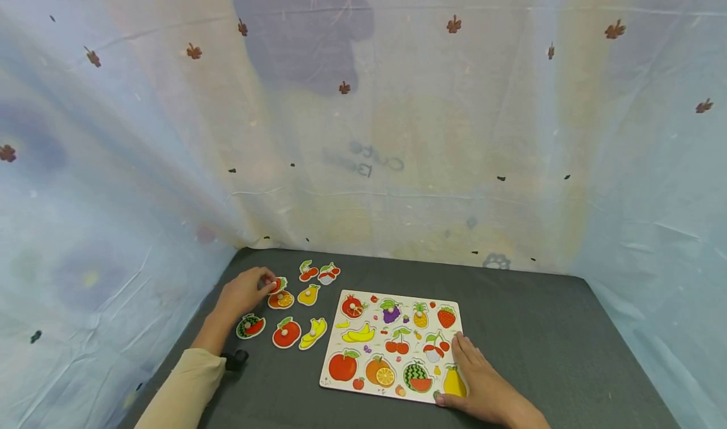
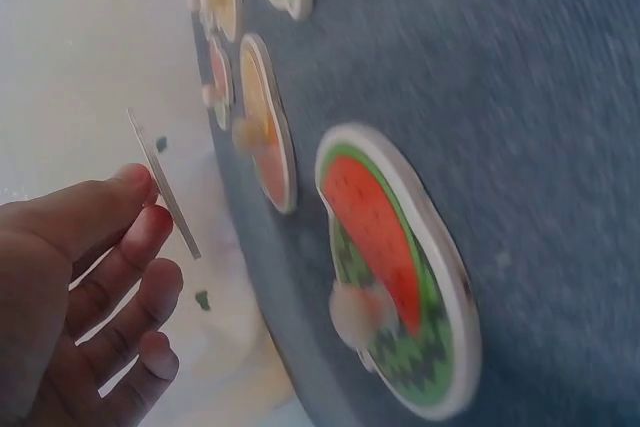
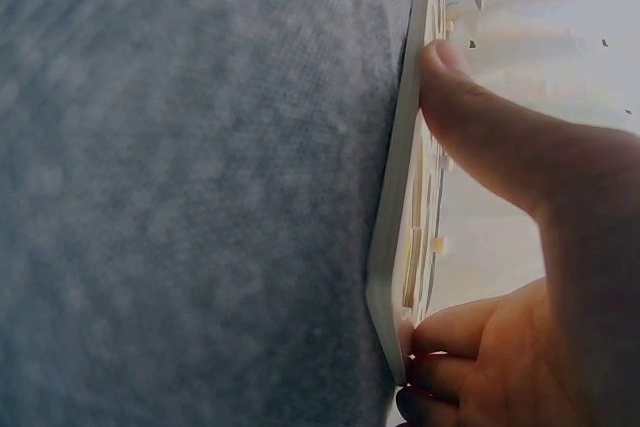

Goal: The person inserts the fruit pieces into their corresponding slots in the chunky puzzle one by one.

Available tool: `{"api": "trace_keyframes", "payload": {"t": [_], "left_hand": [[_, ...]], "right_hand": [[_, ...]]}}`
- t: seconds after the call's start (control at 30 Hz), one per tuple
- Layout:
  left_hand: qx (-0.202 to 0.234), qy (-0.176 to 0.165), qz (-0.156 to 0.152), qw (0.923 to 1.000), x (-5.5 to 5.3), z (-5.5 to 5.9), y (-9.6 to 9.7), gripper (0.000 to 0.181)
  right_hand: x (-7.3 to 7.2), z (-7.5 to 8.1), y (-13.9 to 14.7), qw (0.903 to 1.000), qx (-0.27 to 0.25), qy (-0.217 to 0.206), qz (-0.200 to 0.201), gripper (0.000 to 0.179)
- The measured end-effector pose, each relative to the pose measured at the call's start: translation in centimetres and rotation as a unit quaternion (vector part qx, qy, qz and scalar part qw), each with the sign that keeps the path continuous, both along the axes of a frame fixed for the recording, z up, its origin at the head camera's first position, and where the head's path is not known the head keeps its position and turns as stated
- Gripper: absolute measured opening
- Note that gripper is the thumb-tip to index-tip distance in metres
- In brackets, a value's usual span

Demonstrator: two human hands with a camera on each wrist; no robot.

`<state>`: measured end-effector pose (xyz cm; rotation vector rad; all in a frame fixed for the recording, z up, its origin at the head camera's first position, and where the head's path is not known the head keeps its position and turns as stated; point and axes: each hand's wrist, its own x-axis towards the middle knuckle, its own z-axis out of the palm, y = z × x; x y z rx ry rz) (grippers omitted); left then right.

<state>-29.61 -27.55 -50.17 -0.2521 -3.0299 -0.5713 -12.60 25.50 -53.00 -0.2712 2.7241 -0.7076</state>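
Note:
My left hand point(image 1: 243, 292) pinches a red and green fruit puzzle piece point(image 1: 278, 284) between thumb and fingertips. In the left wrist view that piece point(image 2: 165, 187) hangs edge-on, raised above the table. Below it lies an orange piece point(image 1: 281, 300), with a knobbed watermelon piece point(image 2: 395, 272) nearer the wrist. My right hand point(image 1: 483, 381) rests on the right near corner of the white fruit puzzle board point(image 1: 332, 378), partly covering the pear picture. Its thumb lies along the near edge and its straight fingers along the right edge.
More loose pieces lie left of the board: a red apple point(image 1: 286, 333), bananas point(image 1: 313, 334), a pear point(image 1: 308, 295), cherries point(image 1: 308, 270) and another red-and-white fruit point(image 1: 329, 274). A patterned cloth point(image 1: 397, 132) hangs behind and beside the dark grey table point(image 1: 539, 328).

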Motion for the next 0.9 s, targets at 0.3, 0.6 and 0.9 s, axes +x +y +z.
{"api": "trace_keyframes", "payload": {"t": [0.3, 0.6, 0.9], "left_hand": [[0.011, -0.006, -0.015, 0.9998, 0.0, 0.2, 2.1, 0.015], [0.028, 0.002, -0.034, 0.999, -0.1, 0.2, 4.2, 0.017], [0.051, 0.01, -0.055, 0.9971, -0.2, 0.5, 7.5, 0.018]], "right_hand": [[0.1, -0.1, 0.0, 1.0, 0.002, 0.008, 0.002, 0.129], [0.1, -0.2, 0.1, 0.9998, 0.01, 0.018, 0.008, 0.129], [0.0, -0.2, 0.1, 0.9998, 0.012, 0.013, 0.007, 0.129]]}}
